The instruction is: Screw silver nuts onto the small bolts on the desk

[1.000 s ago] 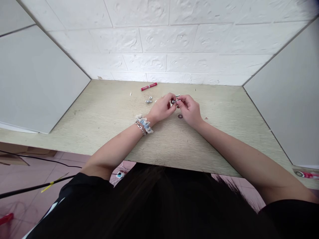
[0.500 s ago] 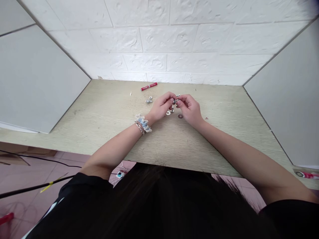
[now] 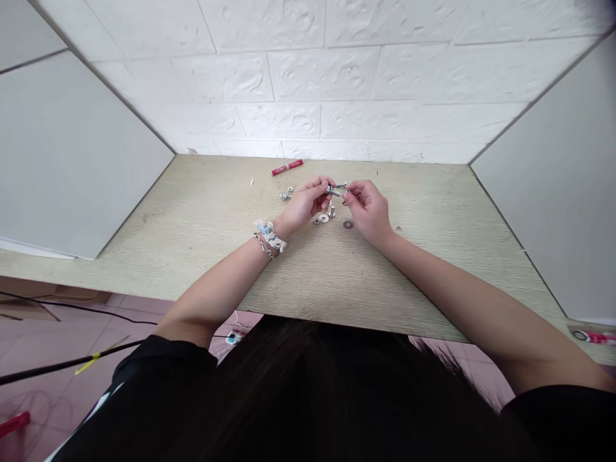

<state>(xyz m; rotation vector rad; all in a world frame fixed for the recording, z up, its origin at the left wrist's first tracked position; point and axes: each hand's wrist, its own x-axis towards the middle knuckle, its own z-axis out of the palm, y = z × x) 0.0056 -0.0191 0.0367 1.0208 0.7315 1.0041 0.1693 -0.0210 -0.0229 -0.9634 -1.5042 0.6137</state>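
Pinched in my left hand (image 3: 308, 200) is a metal bolt (image 3: 335, 192), its shank pointing right. My right hand (image 3: 369, 206) is closed just right of the bolt's tip, thumb against fingers, around a small metal piece that looks like a nut, mostly hidden. Below my hands on the table lie a pale washer (image 3: 324, 219), a small nut (image 3: 316, 221) and a standing bolt (image 3: 332, 211). A darker washer (image 3: 348, 224) lies under my right hand's fingers, apart from them. Another bolt (image 3: 341, 185) shows behind the fingertips.
Left of my hands lie a bolt (image 3: 285, 196) and a nut (image 3: 290, 189). A red marker (image 3: 287, 167) lies near the white brick wall (image 3: 298, 122). Grey panels (image 3: 81, 154) bound the table (image 3: 308, 282) on both sides.
My left hand has drawn slightly left, and a gap has opened between the hands. More of the bolt's shank now shows. The small nut beside the pale washer has come into view.
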